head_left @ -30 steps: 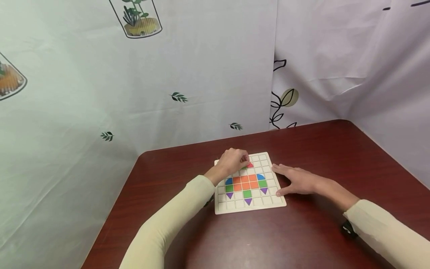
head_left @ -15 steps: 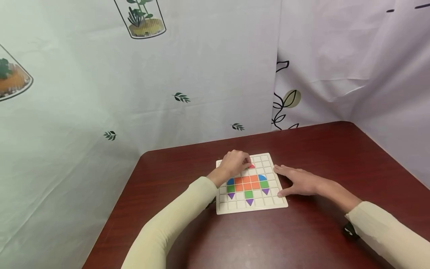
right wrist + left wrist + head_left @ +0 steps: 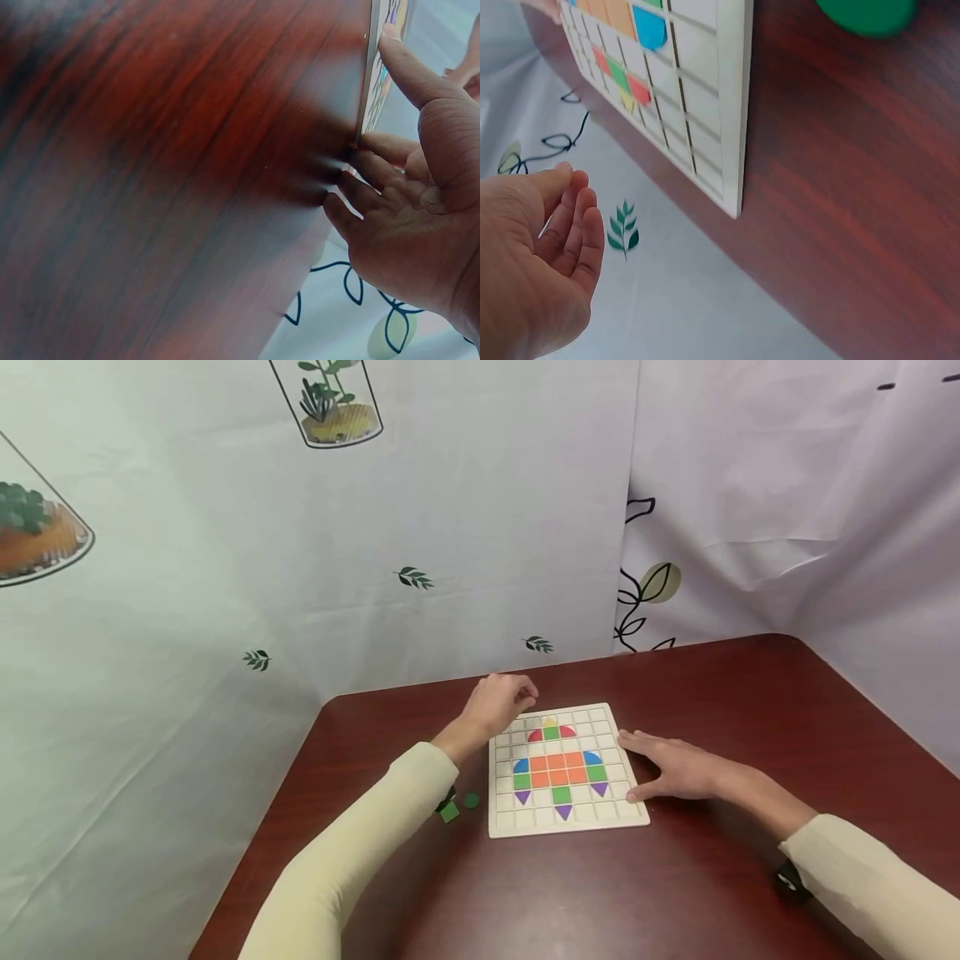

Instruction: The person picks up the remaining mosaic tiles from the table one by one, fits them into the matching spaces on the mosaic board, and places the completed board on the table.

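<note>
A white gridded board (image 3: 512,819) lies on the table, bearing flat coloured pieces. Near its far edge sits a yellow triangle (image 3: 550,722) above a green square (image 3: 551,733), with a red quarter-circle (image 3: 567,732) on either side. Orange squares (image 3: 557,768), blue quarter-circles, green squares and purple triangles (image 3: 563,812) fill cells nearer the front. Over the board's far left corner my left hand (image 3: 498,700) hovers, fingers loosely curled, nothing visible in them (image 3: 574,225). My right hand (image 3: 678,768) rests at the right edge, thumb on the rim, fingers extended beside it (image 3: 420,187).
Left of the board, a green disc (image 3: 471,800) and a loose green square (image 3: 448,812) lie on the dark red table (image 3: 555,893), near the left forearm. A patterned white cloth (image 3: 480,527) hangs behind the table's far edge.
My left hand has lifted off the red and green pieces and moved left and away, uncovering them and the yellow triangle. The loose green pieces came into sight. My right hand stays at the edge.
</note>
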The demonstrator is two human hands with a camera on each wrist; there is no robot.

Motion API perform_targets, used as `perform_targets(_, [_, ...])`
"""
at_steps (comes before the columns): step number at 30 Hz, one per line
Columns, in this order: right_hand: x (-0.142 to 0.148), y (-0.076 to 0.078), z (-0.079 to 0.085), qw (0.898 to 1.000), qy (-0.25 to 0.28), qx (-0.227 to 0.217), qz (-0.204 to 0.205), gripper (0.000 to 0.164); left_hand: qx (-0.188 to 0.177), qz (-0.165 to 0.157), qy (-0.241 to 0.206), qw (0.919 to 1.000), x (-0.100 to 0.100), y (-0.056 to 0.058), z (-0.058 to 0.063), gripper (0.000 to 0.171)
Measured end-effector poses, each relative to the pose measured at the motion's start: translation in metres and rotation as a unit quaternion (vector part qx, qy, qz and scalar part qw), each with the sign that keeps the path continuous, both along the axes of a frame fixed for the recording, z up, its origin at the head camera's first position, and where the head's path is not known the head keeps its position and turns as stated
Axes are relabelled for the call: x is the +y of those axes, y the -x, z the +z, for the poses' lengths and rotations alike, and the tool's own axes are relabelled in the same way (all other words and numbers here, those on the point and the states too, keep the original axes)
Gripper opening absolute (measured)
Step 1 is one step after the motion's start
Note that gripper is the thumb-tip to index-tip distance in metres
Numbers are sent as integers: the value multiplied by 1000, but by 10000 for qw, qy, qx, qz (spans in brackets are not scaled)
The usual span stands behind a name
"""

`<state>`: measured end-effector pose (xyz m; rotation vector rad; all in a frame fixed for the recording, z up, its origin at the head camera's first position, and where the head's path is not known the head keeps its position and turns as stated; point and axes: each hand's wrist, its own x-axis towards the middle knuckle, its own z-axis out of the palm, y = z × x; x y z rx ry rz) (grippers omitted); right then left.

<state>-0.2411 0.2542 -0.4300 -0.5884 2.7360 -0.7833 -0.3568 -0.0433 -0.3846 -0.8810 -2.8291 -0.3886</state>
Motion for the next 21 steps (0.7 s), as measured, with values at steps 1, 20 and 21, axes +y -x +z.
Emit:
perform_targets(1, [0, 0, 0, 10000, 5, -7, 1, 105, -6, -6, -47, 10000, -4, 0, 2, 14])
perform_targets(20, [0, -1, 1, 10000, 69, -3, 50, 104, -92, 17, -234, 9997, -78, -29, 31, 16])
perform_targets(21, [0, -1, 1, 10000, 63, 9, 52, 104, -125, 26, -248, 9996, -81, -31, 30, 16])
